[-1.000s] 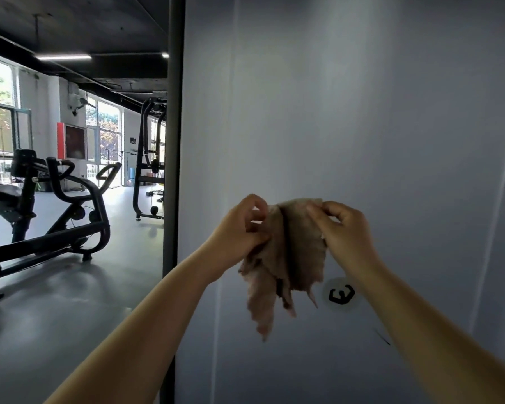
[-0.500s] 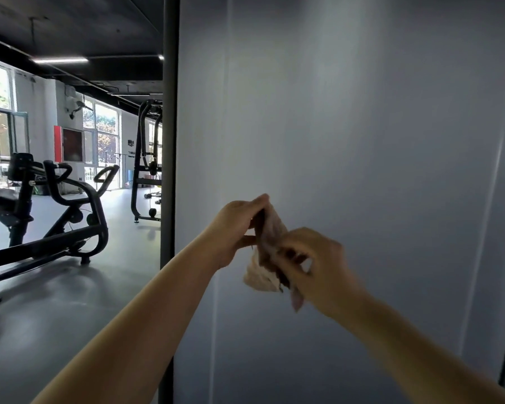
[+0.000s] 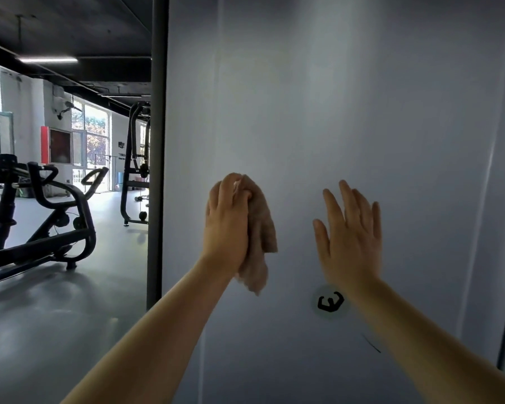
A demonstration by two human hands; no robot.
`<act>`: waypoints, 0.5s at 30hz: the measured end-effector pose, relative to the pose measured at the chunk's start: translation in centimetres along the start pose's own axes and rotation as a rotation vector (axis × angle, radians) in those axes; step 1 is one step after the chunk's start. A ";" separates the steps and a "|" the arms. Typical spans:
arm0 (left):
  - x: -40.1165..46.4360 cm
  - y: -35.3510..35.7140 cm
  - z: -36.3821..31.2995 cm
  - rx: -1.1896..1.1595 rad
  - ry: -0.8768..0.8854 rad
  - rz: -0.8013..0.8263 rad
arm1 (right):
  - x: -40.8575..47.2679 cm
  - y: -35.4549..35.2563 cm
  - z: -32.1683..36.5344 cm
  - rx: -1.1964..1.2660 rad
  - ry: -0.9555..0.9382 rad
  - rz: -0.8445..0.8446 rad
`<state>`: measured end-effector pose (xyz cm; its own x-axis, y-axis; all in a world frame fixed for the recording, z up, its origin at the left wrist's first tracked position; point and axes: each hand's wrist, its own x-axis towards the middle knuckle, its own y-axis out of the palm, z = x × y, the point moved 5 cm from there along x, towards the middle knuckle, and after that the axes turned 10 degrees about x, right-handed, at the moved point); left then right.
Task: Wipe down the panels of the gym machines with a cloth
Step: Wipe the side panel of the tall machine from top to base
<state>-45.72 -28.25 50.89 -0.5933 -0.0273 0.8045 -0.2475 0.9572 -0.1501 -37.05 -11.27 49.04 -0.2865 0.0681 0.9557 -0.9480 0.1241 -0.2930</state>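
A tall pale grey machine panel [image 3: 347, 97] fills the middle and right of the view. My left hand [image 3: 227, 221] holds a bunched tan cloth [image 3: 260, 237] against the panel at about chest height, with the cloth's loose end hanging below the palm. To its right my right hand [image 3: 351, 234] is raised with fingers spread and holds nothing; whether it touches the panel I cannot tell. A round sticker with a black logo [image 3: 330, 301] sits on the panel just below my right wrist.
A dark vertical post [image 3: 157, 141] borders the panel's left edge. Beyond it lies open grey gym floor [image 3: 56, 316] with a black exercise machine [image 3: 41, 223] at left and a black rack [image 3: 134, 164] farther back near the windows.
Both hands held the cloth together in front of the panel; my right hand has let go and moved right with fingers spread, while my left hand has bunched the cloth against the panel.
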 end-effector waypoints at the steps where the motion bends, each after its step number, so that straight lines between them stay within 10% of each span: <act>1: -0.8 0.3 0.0 0.024 0.012 -0.005 | -0.2 0.4 0.0 -0.032 -0.005 0.006; 15: 0.1 6.7 -1.0 0.667 0.499 -0.113 | -1.0 3.1 -0.5 -0.114 -0.065 -0.022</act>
<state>-46.67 -21.55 50.52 -0.1680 0.1681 0.9713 -0.7793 0.5808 -0.2353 -39.62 -10.51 47.19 -0.2776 0.0001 0.9607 -0.9334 0.2366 -0.2697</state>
